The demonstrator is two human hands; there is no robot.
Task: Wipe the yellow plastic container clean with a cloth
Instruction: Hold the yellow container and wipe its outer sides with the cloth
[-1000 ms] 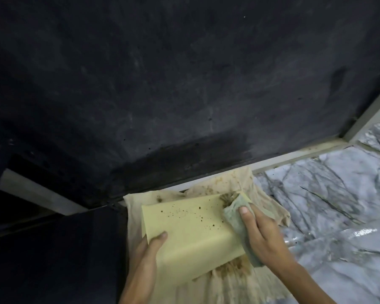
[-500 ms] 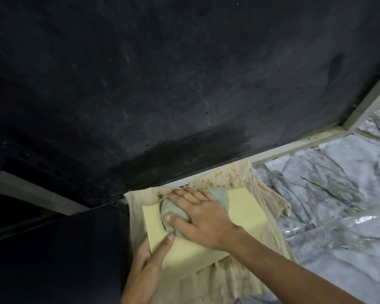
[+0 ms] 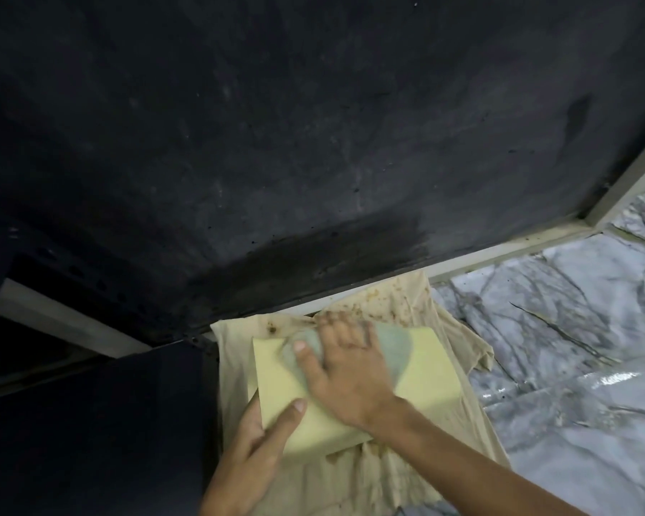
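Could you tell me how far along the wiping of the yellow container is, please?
Done: the top face of the yellow container shows no specks where uncovered. In hand: the right hand presses the green cloth onto it while the left hand steadies its near corner. Left: the other faces, hidden from view.

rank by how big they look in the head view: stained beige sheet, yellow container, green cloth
1. stained beige sheet, spreading past the container on all sides
2. yellow container
3. green cloth, smallest, though the right hand covers part of it
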